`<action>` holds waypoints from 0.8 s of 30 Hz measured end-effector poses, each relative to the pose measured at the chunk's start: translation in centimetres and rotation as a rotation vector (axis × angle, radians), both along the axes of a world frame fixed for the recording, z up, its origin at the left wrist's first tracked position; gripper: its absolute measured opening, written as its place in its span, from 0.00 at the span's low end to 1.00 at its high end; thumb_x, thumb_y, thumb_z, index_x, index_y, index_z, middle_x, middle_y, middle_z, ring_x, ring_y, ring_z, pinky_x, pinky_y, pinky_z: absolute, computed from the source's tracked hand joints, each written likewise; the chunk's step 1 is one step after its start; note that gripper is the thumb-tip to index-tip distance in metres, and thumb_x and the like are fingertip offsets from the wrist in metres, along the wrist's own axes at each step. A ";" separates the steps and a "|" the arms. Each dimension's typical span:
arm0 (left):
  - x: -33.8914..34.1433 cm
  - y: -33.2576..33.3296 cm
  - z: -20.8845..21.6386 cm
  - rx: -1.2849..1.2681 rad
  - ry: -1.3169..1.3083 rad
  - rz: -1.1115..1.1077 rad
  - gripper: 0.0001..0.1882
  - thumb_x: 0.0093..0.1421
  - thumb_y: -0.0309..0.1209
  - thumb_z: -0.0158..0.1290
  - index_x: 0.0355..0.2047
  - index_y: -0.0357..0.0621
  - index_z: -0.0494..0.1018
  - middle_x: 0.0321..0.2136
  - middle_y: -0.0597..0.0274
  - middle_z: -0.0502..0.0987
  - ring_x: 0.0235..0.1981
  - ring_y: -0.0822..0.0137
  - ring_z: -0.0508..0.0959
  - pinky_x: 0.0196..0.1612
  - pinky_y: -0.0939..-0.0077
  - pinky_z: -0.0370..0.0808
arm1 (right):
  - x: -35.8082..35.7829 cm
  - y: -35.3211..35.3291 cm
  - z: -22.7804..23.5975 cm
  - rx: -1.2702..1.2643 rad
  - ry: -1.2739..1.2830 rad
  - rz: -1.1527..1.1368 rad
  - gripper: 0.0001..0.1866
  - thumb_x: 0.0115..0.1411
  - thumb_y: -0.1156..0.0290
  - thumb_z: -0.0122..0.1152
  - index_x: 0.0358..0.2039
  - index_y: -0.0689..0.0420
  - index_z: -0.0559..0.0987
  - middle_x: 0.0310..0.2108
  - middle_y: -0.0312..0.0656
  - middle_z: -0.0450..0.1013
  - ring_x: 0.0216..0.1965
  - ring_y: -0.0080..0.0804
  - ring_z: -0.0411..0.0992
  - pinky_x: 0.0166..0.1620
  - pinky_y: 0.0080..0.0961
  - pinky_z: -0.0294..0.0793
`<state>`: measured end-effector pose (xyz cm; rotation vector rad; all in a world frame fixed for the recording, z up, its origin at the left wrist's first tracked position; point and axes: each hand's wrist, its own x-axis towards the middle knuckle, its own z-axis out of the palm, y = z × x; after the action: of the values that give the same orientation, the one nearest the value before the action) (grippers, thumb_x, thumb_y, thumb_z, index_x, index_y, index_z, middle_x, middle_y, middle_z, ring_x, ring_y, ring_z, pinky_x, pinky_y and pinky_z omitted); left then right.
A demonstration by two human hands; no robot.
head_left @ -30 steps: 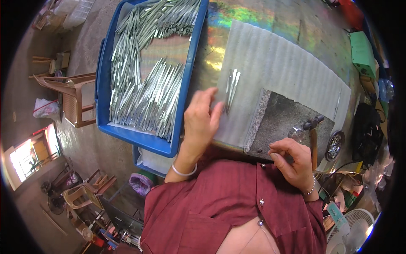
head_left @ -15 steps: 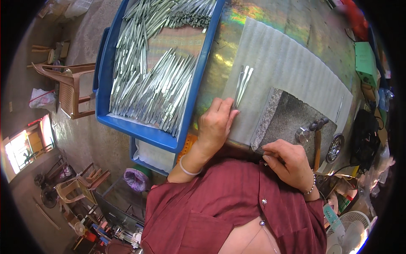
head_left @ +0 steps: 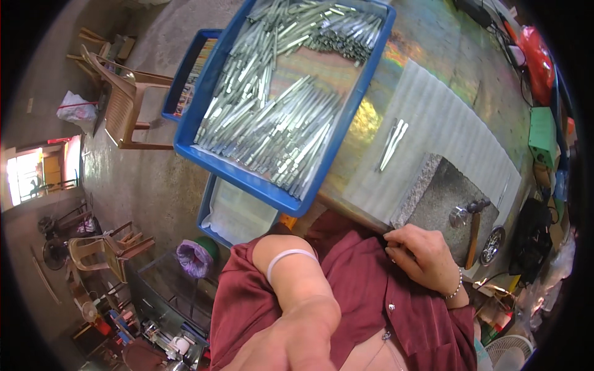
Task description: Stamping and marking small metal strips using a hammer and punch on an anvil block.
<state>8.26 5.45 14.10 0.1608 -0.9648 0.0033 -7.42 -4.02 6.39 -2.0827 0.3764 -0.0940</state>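
Note:
My left hand (head_left: 284, 337) is raised close to the camera over my lap, a white band on its wrist. Its fingers run off the lower edge, so I cannot see what they hold. My right hand (head_left: 424, 256) rests at the table edge beside a dark stone block (head_left: 427, 185), its fingers curled in and the thumb tucked against them. Anything inside that grip is hidden. A few slim, tapered silver metal strips (head_left: 393, 145) lie together on the white foam sheet (head_left: 408, 93). A hammer with a wooden handle (head_left: 473, 241) and a round shiny metal piece (head_left: 459, 216) are on the block.
On the left, a blue tray (head_left: 247, 182) holds many similar metal strips. Below it is another blue tray (head_left: 238, 216) with a white liner. A green box (head_left: 542, 137) and a red bag (head_left: 536, 62) stand far right. Brown chairs (head_left: 120, 108) are on the floor at left.
My left hand has left the strips on the foam and come back toward me, up near the camera. My right hand has stayed by the block. The view has shifted.

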 end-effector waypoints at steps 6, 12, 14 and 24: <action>-0.2 1.6 -0.2 0.003 0.024 0.142 0.17 0.55 0.20 0.53 0.44 0.49 0.68 0.42 0.71 0.69 0.43 0.75 0.71 0.43 0.73 0.76 | 0.5 0.9 -0.1 0.011 0.063 -0.021 0.09 0.51 0.74 0.61 0.34 0.59 0.75 0.26 0.43 0.72 0.25 0.39 0.73 0.28 0.28 0.72; 2.4 4.0 -0.2 0.176 -0.164 0.115 0.18 0.54 0.19 0.53 0.44 0.49 0.67 0.48 0.72 0.67 0.48 0.78 0.69 0.44 0.72 0.76 | 1.1 1.7 0.1 -0.026 0.060 0.049 0.09 0.52 0.74 0.60 0.35 0.59 0.75 0.25 0.43 0.72 0.26 0.37 0.74 0.29 0.26 0.72; 3.8 3.5 -0.4 0.518 -0.269 0.229 0.10 0.55 0.22 0.52 0.38 0.45 0.69 0.37 0.68 0.69 0.38 0.74 0.71 0.37 0.75 0.74 | 1.3 1.5 0.2 -0.036 0.046 0.040 0.10 0.50 0.72 0.61 0.34 0.57 0.74 0.26 0.44 0.73 0.25 0.42 0.73 0.27 0.31 0.73; 24.4 -8.2 -13.4 1.741 -0.790 0.794 0.12 0.52 0.34 0.56 0.31 0.37 0.75 0.27 0.50 0.77 0.28 0.56 0.78 0.32 0.67 0.73 | -0.2 1.2 0.4 -0.005 0.078 -0.059 0.08 0.52 0.74 0.59 0.34 0.61 0.75 0.27 0.46 0.72 0.27 0.41 0.74 0.31 0.28 0.72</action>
<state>32.61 -2.75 0.68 2.2700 -1.3718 -0.0486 -7.58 -2.83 6.75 -2.0847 0.4853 -0.0485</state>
